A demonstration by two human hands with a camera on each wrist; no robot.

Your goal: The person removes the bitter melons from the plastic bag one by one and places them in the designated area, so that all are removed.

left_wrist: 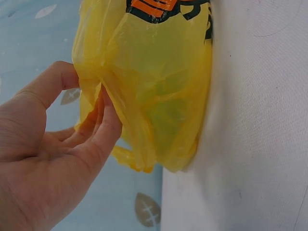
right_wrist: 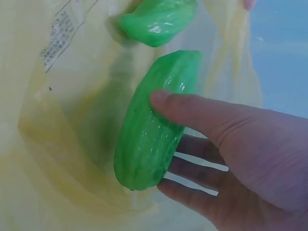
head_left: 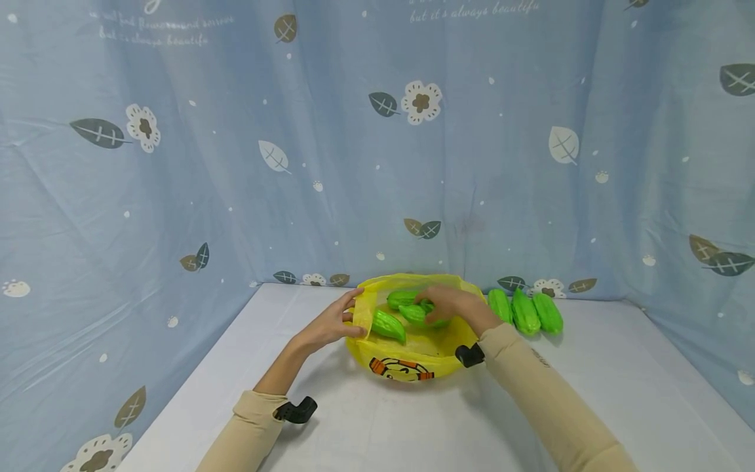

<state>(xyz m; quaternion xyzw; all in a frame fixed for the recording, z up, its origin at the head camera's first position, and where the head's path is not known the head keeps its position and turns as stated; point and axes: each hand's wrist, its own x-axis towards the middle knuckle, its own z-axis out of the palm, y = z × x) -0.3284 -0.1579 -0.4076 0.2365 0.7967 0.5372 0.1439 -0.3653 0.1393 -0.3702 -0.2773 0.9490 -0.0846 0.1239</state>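
A yellow plastic bag [head_left: 446,340] with a cartoon print stands open on the table. My left hand [head_left: 326,326] holds its left rim, fingers inside and thumb outside, as the left wrist view shows at the bag's folded edge [left_wrist: 114,89]. Inside the mouth, my right hand [head_left: 446,303] grips a glossy, ribbed green bitter melon [right_wrist: 149,134], thumb on top and fingers underneath. Another bitter melon [head_left: 388,325] lies in the bag by the left rim, and one more [head_left: 401,299] shows near the back. In the right wrist view, a bitter melon [right_wrist: 159,21] lies beyond the held one.
Three more bitter melons [head_left: 526,313] lie side by side on the white table [head_left: 377,432], right of the bag. A blue curtain [head_left: 348,164] printed with leaves and flowers hangs behind the table and along its sides.
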